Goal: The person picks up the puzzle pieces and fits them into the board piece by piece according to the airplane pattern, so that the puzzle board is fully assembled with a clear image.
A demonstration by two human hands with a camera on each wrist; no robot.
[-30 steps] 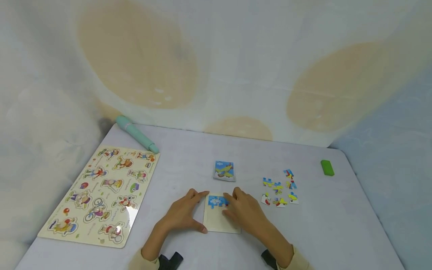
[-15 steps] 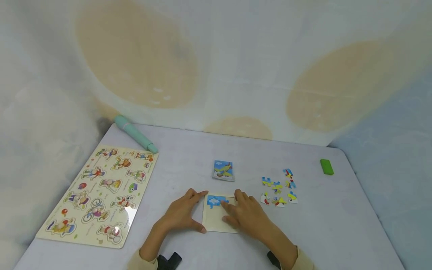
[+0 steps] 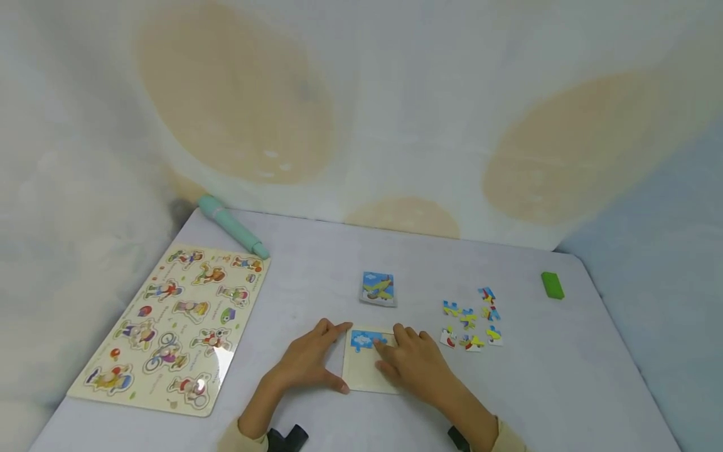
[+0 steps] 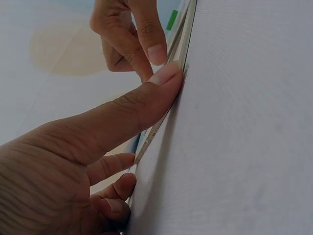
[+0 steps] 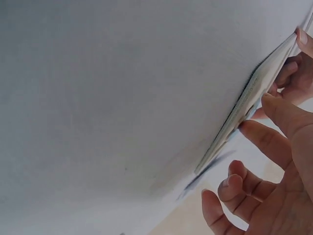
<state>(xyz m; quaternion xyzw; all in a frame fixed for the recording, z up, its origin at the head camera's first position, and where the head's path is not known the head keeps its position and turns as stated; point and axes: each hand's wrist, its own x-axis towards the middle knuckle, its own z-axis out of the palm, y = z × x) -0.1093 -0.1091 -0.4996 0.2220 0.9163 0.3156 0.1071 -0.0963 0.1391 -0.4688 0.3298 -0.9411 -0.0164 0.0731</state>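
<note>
In the head view a small cream puzzle board [image 3: 364, 375] lies in front of the person, with joined blue sky puzzle pieces [image 3: 362, 339] along its far edge. My left hand [image 3: 307, 358] holds the board's left side, thumb at the near corner and index finger at the far corner. Over the board's right part, my right hand [image 3: 418, 367] presses its index fingertip on the blue pieces; the thumb points toward the board and the other fingers are bent. The right wrist view shows this right hand [image 5: 279, 161] with thumb and index finger touching the board's top [image 5: 259, 81].
Loose puzzle pieces [image 3: 468, 319] with yellow, blue and red print lie to the right. A small airplane picture stack [image 3: 378, 287] sits beyond the board. A large picture board [image 3: 169, 326], a mint-green pen-shaped object [image 3: 233, 226] and a green block [image 3: 552, 285] are farther out.
My right index finger has moved from the far right of the blue pieces down onto them, and the hand has opened a little. My left hand stays on the board's left side.
</note>
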